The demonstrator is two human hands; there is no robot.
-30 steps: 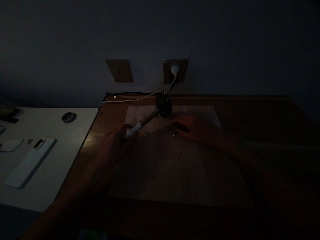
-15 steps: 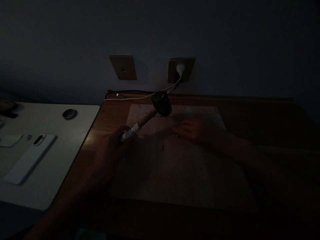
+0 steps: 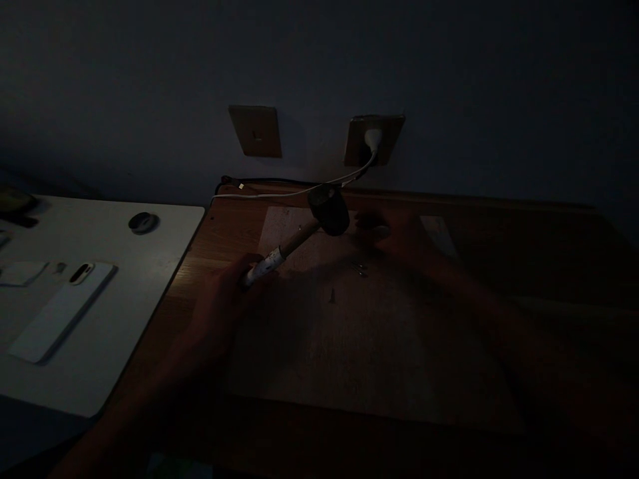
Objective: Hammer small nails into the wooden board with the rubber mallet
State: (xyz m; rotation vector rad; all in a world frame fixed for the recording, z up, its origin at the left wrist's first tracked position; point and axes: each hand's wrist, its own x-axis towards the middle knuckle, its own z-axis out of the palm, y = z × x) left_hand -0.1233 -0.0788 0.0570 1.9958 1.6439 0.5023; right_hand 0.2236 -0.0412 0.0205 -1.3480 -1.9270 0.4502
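My left hand (image 3: 232,293) is wrapped round the white-covered grip of a mallet (image 3: 299,236). The mallet's black head (image 3: 329,209) is raised over the far part of a pale board (image 3: 349,359). Beyond the small metal pieces and to the right of the mallet head is my right hand (image 3: 394,236); its fingers look bent, but dimness and motion smear them. Small metal pieces like screws or nails (image 3: 359,269) lie on the board just nearer than that hand. Another screw-like piece (image 3: 332,295) shows closer to me, and a tiny shiny one (image 3: 300,227) sits near the far left.
The board rests on a brown wooden table (image 3: 200,259). On the left, a white table (image 3: 134,286) bears a white phone (image 3: 64,313) and a dark round object (image 3: 143,223). Cables (image 3: 279,195) run along the wall to a plugged socket (image 3: 374,140). The light is very dim.
My right hand has drawn back from the small metal pieces toward the board's far side, uncovering them. My left hand still holds the mallet in nearly the same pose; the view has shifted slightly.
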